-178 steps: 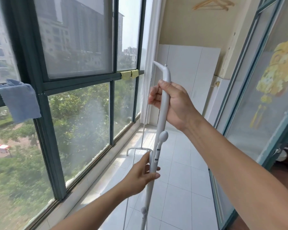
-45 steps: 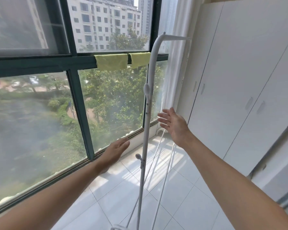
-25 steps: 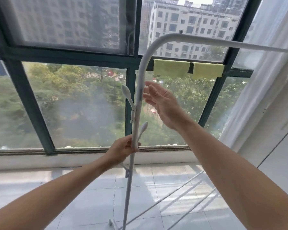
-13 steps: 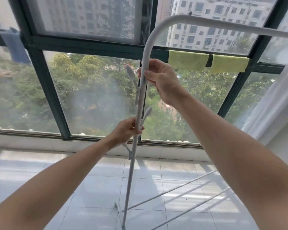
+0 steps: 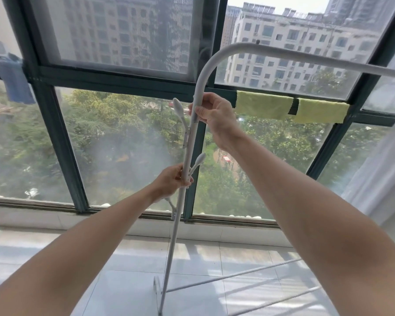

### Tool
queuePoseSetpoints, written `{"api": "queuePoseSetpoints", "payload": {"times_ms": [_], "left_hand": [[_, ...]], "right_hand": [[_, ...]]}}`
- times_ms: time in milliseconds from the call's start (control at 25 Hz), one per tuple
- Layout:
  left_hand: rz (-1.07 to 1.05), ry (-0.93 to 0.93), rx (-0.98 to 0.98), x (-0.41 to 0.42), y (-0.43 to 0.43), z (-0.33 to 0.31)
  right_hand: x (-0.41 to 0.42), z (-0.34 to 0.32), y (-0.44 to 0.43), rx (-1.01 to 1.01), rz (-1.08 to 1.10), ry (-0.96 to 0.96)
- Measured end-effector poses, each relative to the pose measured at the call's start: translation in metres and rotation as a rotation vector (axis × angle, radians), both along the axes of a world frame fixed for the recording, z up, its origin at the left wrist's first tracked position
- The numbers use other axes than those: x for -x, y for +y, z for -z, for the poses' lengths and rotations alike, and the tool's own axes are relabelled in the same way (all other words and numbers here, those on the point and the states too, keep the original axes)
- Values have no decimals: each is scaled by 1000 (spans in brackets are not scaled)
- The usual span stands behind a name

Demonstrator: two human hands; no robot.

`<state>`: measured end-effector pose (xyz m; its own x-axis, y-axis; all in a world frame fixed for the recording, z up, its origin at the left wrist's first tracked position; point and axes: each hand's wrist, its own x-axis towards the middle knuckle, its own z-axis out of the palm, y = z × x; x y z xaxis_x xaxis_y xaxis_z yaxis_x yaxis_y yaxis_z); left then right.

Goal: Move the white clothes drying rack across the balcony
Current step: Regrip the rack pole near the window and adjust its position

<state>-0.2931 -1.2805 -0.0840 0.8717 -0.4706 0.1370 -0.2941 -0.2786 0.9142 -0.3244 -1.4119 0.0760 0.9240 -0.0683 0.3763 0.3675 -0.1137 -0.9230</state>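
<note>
The white clothes drying rack stands in front of me on the tiled balcony floor. Its upright post rises, curves at the top and runs right as a horizontal bar. White pegs stick out of the post. My right hand grips the post just below the curve. My left hand grips the post lower down, beside a peg. The rack's foot rests on the floor at the bottom centre, with two thin rails running off to the right.
Dark green window frames fill the wall right behind the rack. Two yellow-green cloths hang on the frame at right, a blue cloth at far left. A white curtain hangs at right. The low sill edges the white floor tiles.
One second ago my right hand was open beside the post; it has since closed on the post below the curve. My left hand has kept its grip. The view has shifted slightly.
</note>
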Motion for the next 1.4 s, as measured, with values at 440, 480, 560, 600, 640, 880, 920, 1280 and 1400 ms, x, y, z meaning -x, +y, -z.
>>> {"api": "queuePoseSetpoints", "payload": {"times_ms": [440, 480, 560, 600, 640, 880, 920, 1280, 1400], "left_hand": [[35, 29, -17, -140, 11, 1], [38, 25, -27, -151, 10, 1], [44, 13, -42, -172, 9, 0], [48, 15, -51, -181, 10, -1], [51, 19, -55, -189, 9, -1], [57, 40, -36, -232, 4, -8], [50, 42, -35, -240, 2, -9], [-3, -2, -71, -299, -14, -14], [-20, 14, -63, -308, -15, -6]], "right_hand": [[-132, -2, 23, 22, 137, 49], [-142, -2, 22, 24, 149, 49], [-162, -4, 21, 32, 173, 47], [-170, -4, 21, 43, 185, 45], [-178, -4, 21, 51, 194, 43], [-230, -3, 15, 79, 208, 35], [-239, -4, 14, 84, 205, 37], [-308, -6, -5, 86, 186, 32], [-321, 3, -6, 92, 170, 41]]}}
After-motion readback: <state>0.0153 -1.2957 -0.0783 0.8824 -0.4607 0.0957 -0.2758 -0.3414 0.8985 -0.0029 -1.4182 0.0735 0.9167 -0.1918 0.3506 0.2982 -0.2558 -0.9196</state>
